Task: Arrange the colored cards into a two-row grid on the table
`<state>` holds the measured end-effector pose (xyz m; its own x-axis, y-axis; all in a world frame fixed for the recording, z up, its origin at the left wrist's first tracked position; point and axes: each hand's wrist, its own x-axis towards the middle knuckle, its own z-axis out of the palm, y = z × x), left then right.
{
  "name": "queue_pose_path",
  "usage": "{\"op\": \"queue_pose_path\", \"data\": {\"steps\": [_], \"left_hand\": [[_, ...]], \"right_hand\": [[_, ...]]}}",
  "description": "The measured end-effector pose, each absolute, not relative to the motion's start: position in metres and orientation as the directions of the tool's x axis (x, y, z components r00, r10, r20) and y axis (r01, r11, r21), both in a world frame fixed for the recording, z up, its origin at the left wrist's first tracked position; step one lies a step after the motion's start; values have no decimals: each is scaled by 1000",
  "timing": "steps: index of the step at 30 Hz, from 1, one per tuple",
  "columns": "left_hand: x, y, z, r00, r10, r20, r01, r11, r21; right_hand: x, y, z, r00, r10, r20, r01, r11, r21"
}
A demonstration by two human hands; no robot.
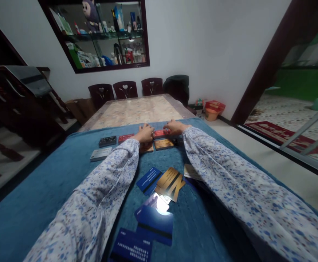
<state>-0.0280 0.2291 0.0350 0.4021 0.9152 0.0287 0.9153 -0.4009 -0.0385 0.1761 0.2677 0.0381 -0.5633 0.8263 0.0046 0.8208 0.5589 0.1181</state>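
Both hands reach to the far part of the blue cloth. My left hand (145, 133), fingers curled, touches the left end of a red card stack (160, 134). At that stack's right end is my right hand (173, 127), its fingers bent down onto it. Just below lies a gold stack (164, 144), with an orange-gold stack (148, 147) partly under my left wrist. Further left are another red stack (125, 138), a black stack (107, 141) and a silver-grey stack (101, 154). Loose blue cards (149, 180) and gold cards (171, 182) overlap nearer me.
The blue cloth (66, 174) covers the near part of a marble-patterned table (137, 106). More blue cards (133, 245) lie at the near edge, and a pale card (191, 171) sits beside my right sleeve. Dark chairs (125, 90) stand behind the table.
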Motion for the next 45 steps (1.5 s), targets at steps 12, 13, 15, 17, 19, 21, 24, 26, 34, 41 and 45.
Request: {"op": "queue_pose_path", "data": {"steps": [12, 13, 15, 17, 19, 21, 24, 26, 34, 41, 45], "left_hand": [[-32, 184, 43, 496, 836, 234, 867, -492, -78], [-31, 180, 43, 505, 827, 245, 861, -500, -87], [-30, 171, 41, 527, 807, 267, 848, -521, -100], [-29, 162, 38, 545, 789, 283, 835, -542, -99], [-28, 154, 35, 552, 779, 297, 828, -554, -86], [-28, 145, 32, 553, 774, 309, 825, -560, -72], [-28, 131, 29, 556, 768, 317, 820, -570, -55], [-27, 121, 28, 552, 773, 313, 821, -569, -45], [-25, 80, 23, 528, 785, 323, 827, -562, 16], [-24, 50, 12, 545, 776, 319, 810, -585, 38], [-22, 35, 9, 565, 768, 302, 796, -603, 42]], "right_hand": [[181, 218, 54, -657, 723, 215, 753, 640, 149], [181, 211, 55, -670, 709, 221, 742, 651, 161], [182, 198, 58, -685, 692, 225, 728, 662, 180], [182, 186, 60, -690, 688, 225, 724, 664, 187], [183, 175, 60, -692, 687, 222, 722, 669, 179], [183, 164, 59, -691, 687, 225, 722, 673, 159], [185, 150, 53, -687, 685, 241, 722, 680, 127], [187, 143, 47, -709, 663, 240, 699, 705, 118], [201, 117, 20, -712, 630, 310, 674, 736, 54], [210, 93, -6, -717, 601, 354, 652, 758, 34], [213, 79, -13, -700, 610, 371, 656, 755, -1]]}}
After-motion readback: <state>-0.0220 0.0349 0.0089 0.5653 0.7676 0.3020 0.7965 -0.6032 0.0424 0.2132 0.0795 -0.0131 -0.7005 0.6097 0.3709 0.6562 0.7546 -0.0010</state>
